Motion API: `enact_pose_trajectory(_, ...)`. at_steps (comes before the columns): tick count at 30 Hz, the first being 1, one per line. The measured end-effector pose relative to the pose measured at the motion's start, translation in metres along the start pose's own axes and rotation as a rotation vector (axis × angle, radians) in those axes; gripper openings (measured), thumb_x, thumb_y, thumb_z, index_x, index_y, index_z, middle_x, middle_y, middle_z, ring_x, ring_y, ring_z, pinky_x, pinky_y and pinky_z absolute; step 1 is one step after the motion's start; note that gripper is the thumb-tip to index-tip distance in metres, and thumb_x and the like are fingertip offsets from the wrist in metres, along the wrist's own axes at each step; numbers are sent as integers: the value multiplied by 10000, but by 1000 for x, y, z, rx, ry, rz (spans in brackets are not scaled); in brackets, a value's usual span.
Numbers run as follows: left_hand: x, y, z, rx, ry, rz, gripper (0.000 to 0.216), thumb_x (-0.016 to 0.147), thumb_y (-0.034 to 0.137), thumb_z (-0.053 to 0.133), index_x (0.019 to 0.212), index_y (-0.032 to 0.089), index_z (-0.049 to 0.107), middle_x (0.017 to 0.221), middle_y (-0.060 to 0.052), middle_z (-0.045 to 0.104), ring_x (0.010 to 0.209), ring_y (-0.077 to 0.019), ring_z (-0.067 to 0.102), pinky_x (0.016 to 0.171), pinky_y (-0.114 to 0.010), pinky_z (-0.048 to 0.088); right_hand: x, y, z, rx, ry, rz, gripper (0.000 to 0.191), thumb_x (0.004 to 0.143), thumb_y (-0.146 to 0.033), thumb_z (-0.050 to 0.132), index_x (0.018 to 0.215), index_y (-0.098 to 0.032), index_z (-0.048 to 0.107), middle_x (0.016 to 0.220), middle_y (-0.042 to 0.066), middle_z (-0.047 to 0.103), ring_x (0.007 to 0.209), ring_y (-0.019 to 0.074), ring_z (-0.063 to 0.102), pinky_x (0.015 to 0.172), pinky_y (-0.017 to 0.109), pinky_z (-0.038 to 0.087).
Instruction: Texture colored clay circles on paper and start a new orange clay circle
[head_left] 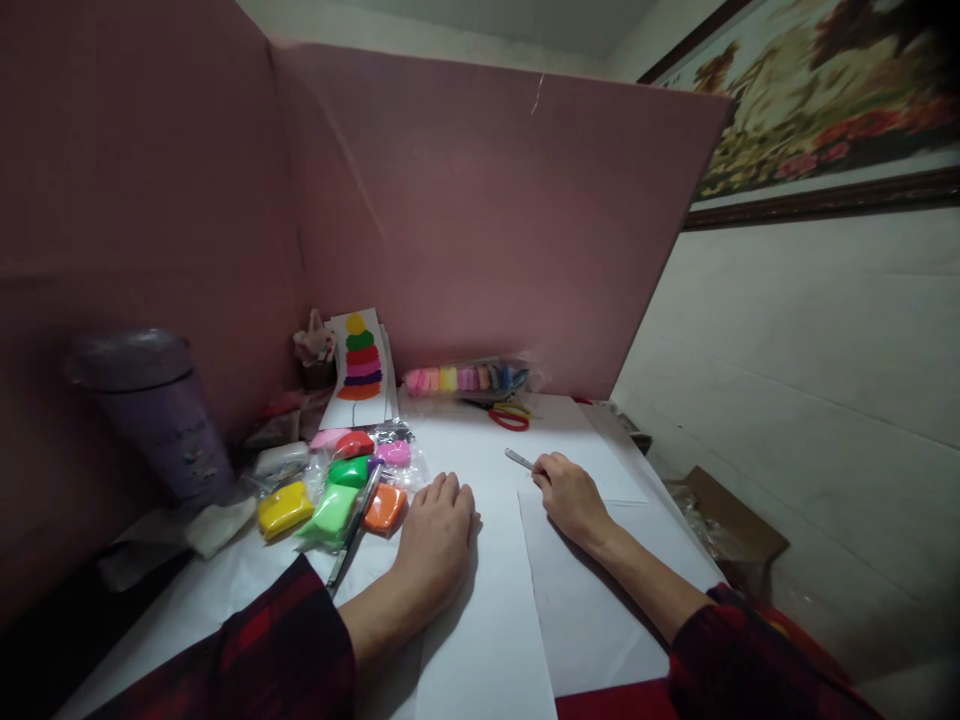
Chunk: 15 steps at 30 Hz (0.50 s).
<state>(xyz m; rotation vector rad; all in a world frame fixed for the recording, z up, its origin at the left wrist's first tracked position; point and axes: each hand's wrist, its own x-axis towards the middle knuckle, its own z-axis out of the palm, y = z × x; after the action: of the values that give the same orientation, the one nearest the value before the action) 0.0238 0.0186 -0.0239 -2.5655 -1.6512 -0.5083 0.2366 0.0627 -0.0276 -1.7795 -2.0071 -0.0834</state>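
Note:
My left hand (437,540) lies palm down on a sheet of white paper (480,640), its fingers stretched out. My right hand (566,495) is closed around a slim silver tool (517,458), which sticks out to the left; its grip end is hidden, and I cannot tell its exact kind. A second white sheet (592,600) lies under my right forearm, its edge beside the first sheet. Left of my left hand are packets of coloured clay: orange (385,508), light green (330,514), yellow (285,510) and others.
A long dark-and-silver stick (352,530) rests by the packets. Red-handled scissors (510,417) and a bag of coloured pieces (469,379) lie at the back. A card with a painted stacked tower (362,365) leans there. A purple tumbler (161,420) stands left; pink panels (480,220) rise behind.

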Motion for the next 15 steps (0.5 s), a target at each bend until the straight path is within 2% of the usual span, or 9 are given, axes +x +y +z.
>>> enact_pose_trajectory(7, 2, 1, -2, 4, -13, -1, 260, 940, 171, 403, 1097, 116, 603, 1285, -182, 565, 1256, -326, 479, 1018, -474, 400, 1, 1, -1, -1, -14, -23, 197, 875, -73, 515, 802, -191, 654, 806, 10, 621, 655, 131, 534, 575, 252, 278)
enact_pose_trajectory(15, 1, 0, -1, 5, -17, -1, 273, 945, 183, 398, 1112, 109, 600, 1299, -185, 556, 1282, -322, 458, 1038, -463, 382, -1, 2, -5, 25, -17, -26, 188, 861, -65, 525, 776, -189, 638, 810, 1, 629, 689, 124, 553, 601, 238, 304)
